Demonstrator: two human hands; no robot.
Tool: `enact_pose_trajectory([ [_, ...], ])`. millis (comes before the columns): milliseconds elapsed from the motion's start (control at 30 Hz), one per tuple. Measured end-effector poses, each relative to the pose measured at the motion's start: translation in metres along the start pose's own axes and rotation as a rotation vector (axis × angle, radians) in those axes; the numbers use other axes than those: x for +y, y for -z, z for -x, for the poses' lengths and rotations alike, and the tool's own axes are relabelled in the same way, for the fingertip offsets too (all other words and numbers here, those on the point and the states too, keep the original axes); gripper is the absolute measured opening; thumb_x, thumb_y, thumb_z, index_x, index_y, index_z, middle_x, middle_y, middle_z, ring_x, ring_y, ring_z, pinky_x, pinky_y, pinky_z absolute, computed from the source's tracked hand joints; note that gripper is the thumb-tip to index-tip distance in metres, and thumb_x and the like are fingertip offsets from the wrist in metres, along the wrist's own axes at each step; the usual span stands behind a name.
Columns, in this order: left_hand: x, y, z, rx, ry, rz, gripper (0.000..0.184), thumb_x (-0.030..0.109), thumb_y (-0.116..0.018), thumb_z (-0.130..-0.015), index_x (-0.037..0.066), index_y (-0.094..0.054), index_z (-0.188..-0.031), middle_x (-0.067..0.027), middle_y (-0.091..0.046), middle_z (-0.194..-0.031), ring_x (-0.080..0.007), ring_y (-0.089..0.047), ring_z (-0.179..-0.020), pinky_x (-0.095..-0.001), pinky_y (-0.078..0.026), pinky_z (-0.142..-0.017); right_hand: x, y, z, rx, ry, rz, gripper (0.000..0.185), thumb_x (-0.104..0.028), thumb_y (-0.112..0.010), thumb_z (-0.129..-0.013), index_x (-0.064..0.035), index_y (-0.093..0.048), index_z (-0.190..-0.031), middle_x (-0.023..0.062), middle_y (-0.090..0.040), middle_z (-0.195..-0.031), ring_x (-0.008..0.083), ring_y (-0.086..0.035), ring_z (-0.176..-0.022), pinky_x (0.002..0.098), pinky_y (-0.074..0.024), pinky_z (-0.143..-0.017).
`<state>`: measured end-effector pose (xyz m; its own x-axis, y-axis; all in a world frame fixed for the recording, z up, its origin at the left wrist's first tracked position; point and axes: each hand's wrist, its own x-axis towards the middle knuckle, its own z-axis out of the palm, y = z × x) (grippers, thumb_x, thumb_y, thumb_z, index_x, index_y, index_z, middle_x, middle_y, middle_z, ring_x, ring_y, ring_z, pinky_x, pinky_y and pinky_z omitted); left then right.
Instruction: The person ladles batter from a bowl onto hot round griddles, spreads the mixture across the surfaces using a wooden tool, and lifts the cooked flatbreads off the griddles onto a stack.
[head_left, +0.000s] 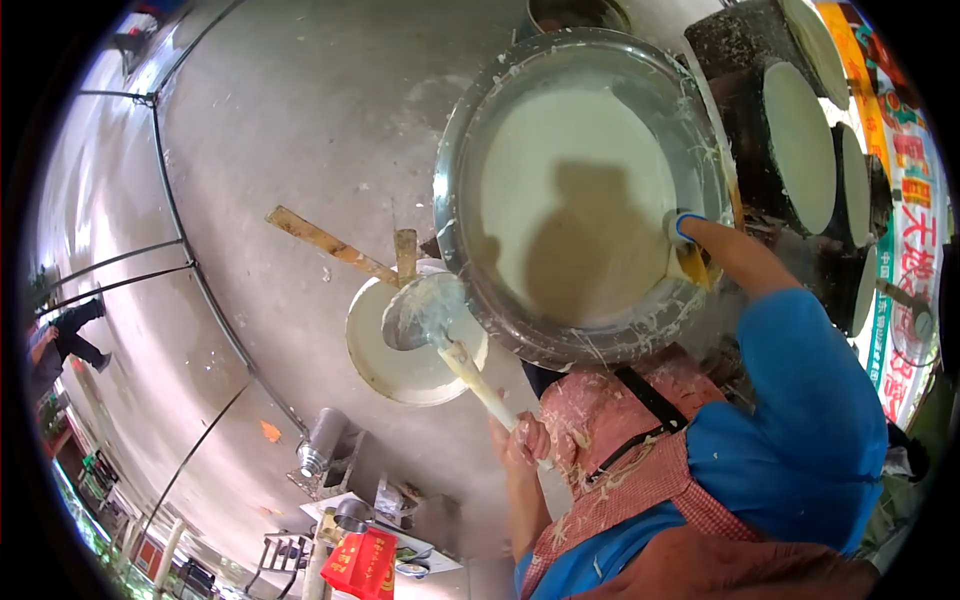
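My left hand point(525, 440) is closed around the pale handle of a large ladle point(425, 310). The ladle's wet metal bowl hangs over a white bucket point(357, 350) of pale liquid. Inside the rim of a wide metal basin point(455, 230), also holding pale liquid, is my right hand point(686, 228). A blue-edged, whitish item covers its end, so the fingers are hidden. Just below it, a yellow piece point(692, 266) lies against the basin wall. Pale splashes cover the basin rim and my red checked apron point(640, 465).
Dark drums with pale round tops point(800, 148) stand at the right, beside a printed banner point(905, 220). Wooden handles point(330, 243) stick out near the bucket. A metal flask point(322, 440) and red bag point(362, 563) are lower left. Another person's legs point(78, 330) show far left.
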<state>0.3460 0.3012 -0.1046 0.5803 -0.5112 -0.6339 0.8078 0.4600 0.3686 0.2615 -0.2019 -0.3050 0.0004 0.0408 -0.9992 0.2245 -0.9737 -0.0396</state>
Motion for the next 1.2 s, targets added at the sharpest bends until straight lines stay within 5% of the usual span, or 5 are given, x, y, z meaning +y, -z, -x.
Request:
enact_pose_trajectory([
  [533,0.030,0.009,-0.014,0.087,-0.115,-0.151,0.072,0.000,-0.057,-0.083,0.016,-0.016,-0.141,-0.0052,-0.047,-0.070,-0.0105,-0.036,-0.037,-0.0245,-0.030,-0.035,-0.090,0.004,-0.016,-0.280,-0.076,-0.959,0.043,-0.034,-0.073,-0.072,-0.0073,-0.065,-0.105,0.0126,-0.063,-0.106,0.0302,-0.058,-0.089,0.0469,-0.0455,-0.078],
  [867,0.037,-0.004,-0.035,0.146,-0.088,-0.097,0.070,-0.002,-0.051,-0.084,0.019,-0.017,-0.141,-0.0009,-0.038,-0.059,-0.0100,-0.035,-0.037,-0.0234,-0.028,-0.035,-0.169,0.042,-0.006,-0.408,-0.076,-1.632,0.045,-0.027,-0.072,-0.073,-0.0105,-0.058,-0.112,0.0145,-0.059,-0.108,0.0350,-0.054,-0.091,0.0549,-0.0453,-0.067],
  [1067,0.034,-0.017,-0.059,0.128,-0.099,-0.160,0.069,0.003,-0.053,-0.085,0.019,-0.015,-0.141,-0.0013,-0.038,-0.059,-0.0095,-0.033,-0.036,-0.0227,-0.028,-0.034,-0.190,0.121,0.021,-0.448,-0.093,-1.765,0.035,-0.029,-0.070,-0.074,-0.0110,-0.059,-0.102,0.0124,-0.058,-0.091,0.0300,-0.054,-0.076,0.0449,-0.0464,-0.055],
  [1167,0.030,-0.023,-0.070,0.115,-0.085,-0.187,0.070,0.005,-0.054,-0.085,0.019,-0.015,-0.141,-0.0019,-0.040,-0.061,-0.0095,-0.034,-0.037,-0.0225,-0.029,-0.034,-0.188,0.151,0.020,-0.591,0.163,-2.015,0.027,-0.031,-0.067,-0.076,-0.0104,-0.059,-0.091,0.0089,-0.057,-0.079,0.0249,-0.052,-0.066,0.0403,-0.0450,-0.051],
  [1200,0.029,-0.025,-0.073,0.123,-0.077,-0.199,0.070,0.005,-0.055,-0.085,0.019,-0.015,-0.141,-0.0020,-0.040,-0.062,-0.0095,-0.034,-0.037,-0.0226,-0.029,-0.034,-0.187,0.169,0.039,-0.451,0.019,-1.961,0.021,-0.030,-0.065,-0.078,-0.0105,-0.059,-0.082,0.0054,-0.056,-0.071,0.0207,-0.051,-0.059,0.0367,-0.0428,-0.048],
])
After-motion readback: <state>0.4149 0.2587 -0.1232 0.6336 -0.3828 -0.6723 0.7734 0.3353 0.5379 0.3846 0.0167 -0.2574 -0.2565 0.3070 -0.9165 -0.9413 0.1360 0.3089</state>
